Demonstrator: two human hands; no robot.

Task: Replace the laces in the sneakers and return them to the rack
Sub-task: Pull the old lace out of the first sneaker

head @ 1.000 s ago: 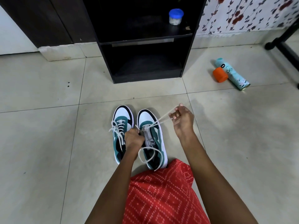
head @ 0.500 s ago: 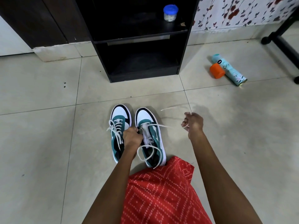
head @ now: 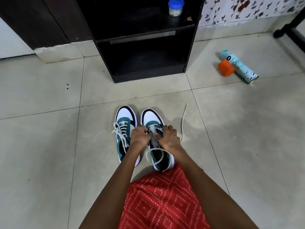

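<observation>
Two teal, white and black sneakers stand side by side on the tiled floor, toes pointing away from me. The left sneaker (head: 124, 123) is laced, with loose white lace ends draped over it. On the right sneaker (head: 151, 116) both hands meet over the tongue. My left hand (head: 140, 137) grips the left side of its lacing. My right hand (head: 169, 138) has its fingers curled on the right side, pinching the white lace (head: 182, 123). One lace end trails out on the floor to the right; another loops over the heel opening.
The black shoe rack (head: 189, 52) stands just beyond the sneakers, with a blue-lidded jar (head: 176, 6) on its upper shelf. An orange cap (head: 225, 68) and a teal spray can (head: 239, 66) lie on the floor at the right. A black furniture leg (head: 292, 33) is at far right.
My right hand has come down from pulling the lace out to the right and now sits on the right sneaker beside my left hand. The lace end has dropped to the floor.
</observation>
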